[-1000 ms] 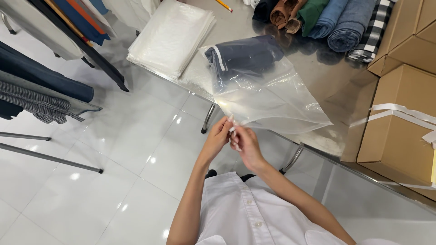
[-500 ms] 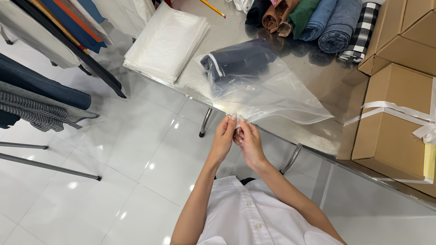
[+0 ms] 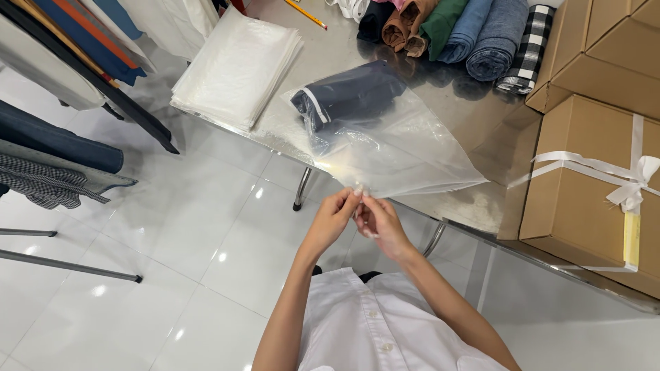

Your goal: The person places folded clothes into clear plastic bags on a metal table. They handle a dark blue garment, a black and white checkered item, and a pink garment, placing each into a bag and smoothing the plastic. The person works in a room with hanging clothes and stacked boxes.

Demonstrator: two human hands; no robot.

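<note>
From the head camera, the person's left hand (image 3: 335,218) and right hand (image 3: 379,221) are close together just past the near edge of the metal table (image 3: 454,199). Both hands pinch the near corner of a clear plastic bag (image 3: 392,148) with their fingertips. The rest of the bag lies on the table, and its near corner sticks out over the edge. A folded dark blue garment (image 3: 354,93) sits deep inside the bag, at the far end. The bag is thin and slippery, so it might slide out of the fingers, and then the corner would flop down. If the hands pull too hard, the plastic might stretch or tear at the corner. If they tug the bag toward the person, the garment might slide, and the whole bag could slip off the table onto the shiny white floor (image 3: 172,227). A stack of flat clear bags (image 3: 237,65) lies on the table to the left, near the edge, and a bump could push it off. Rolled clothes (image 3: 467,31) lie at the far side, and brown cardboard boxes (image 3: 591,172) stand to the right, well apart from the hands.
</note>
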